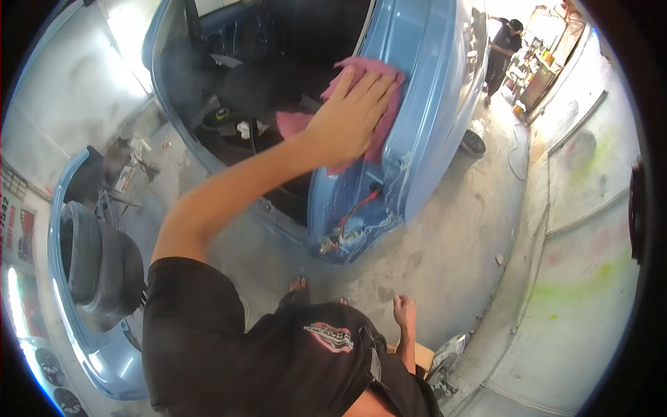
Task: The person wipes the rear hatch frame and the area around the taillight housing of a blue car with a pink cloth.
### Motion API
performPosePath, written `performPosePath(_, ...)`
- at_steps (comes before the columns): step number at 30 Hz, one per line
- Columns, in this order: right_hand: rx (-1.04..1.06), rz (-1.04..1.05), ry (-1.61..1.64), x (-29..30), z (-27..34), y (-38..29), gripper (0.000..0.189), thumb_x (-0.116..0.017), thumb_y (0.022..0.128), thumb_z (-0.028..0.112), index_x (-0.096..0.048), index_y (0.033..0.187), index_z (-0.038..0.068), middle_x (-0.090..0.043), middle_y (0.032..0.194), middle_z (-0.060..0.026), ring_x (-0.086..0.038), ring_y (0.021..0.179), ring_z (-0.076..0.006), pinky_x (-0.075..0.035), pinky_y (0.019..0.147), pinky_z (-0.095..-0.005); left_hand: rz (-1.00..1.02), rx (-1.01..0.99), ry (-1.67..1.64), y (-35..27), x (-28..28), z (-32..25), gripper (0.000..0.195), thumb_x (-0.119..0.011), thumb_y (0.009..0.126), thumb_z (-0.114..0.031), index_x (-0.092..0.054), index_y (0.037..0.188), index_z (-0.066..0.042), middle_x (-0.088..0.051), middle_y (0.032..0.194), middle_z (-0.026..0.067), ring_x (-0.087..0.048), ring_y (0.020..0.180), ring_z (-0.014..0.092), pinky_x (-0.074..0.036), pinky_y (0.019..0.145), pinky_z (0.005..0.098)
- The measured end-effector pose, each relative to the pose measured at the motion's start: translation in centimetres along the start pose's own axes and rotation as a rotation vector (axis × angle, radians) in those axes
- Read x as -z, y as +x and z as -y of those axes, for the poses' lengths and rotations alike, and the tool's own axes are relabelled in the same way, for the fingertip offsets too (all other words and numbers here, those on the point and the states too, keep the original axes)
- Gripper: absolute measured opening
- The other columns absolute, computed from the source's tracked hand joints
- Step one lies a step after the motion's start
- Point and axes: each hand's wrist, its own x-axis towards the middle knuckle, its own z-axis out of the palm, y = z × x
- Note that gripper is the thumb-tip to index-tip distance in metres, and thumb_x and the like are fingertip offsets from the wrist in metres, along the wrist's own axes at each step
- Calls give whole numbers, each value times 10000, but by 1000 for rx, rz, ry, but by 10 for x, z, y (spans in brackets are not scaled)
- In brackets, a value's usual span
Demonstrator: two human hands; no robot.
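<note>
My left hand (357,112) presses a crumpled pink cloth (388,122) against the edge of a light blue car body (417,104), beside its large dark opening. The fingers lie spread over the cloth, and a loose flap of it hangs left of the wrist. Below the hand, a red wire (359,206) runs from a hole in the blue panel to a small fitting at the corner. My right hand (404,311) hangs low at my right side, away from the car, with its fingers curled; whether something small is inside is not visible.
Tyres (86,255) stand by a detached blue car panel (107,365) on the left. A dark bucket (473,144) is right of the car. Another person (504,49) stands near cluttered shelves at the upper right. A paint-marked wall (583,260) runs along the right; a cardboard box (423,358) sits behind my right arm.
</note>
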Motion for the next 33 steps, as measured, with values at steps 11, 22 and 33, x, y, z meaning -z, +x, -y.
performPosePath(11,96,381,254,-2,77,-9,326,-626,930,288,-680,1077,2,-692,942,-230,-673,900,-357,-514,805,-411,303,181,-212,-213,-94,-125,521,-592,827,-220,-549,1324,-67,-491,1360,70,-504,1107,295,-399,912,473)
performPosePath(22,400,468,896,43,286,24,331,-544,1026,183,-574,1240,-68,-671,978,-86,-641,911,-133,-516,822,-284,-578,367,-568,-119,-39,-96,681,-625,803,-122,-408,1413,89,-361,1439,361,-372,1304,537,-315,1085,581)
performPosePath(33,409,231,658,23,216,29,283,-553,1021,175,-621,1146,-69,-686,873,-89,-648,805,-131,-526,748,-269,-343,328,-509,44,21,-76,621,-502,899,-84,-312,1456,114,-265,1518,340,-304,1365,530,-247,1146,549)
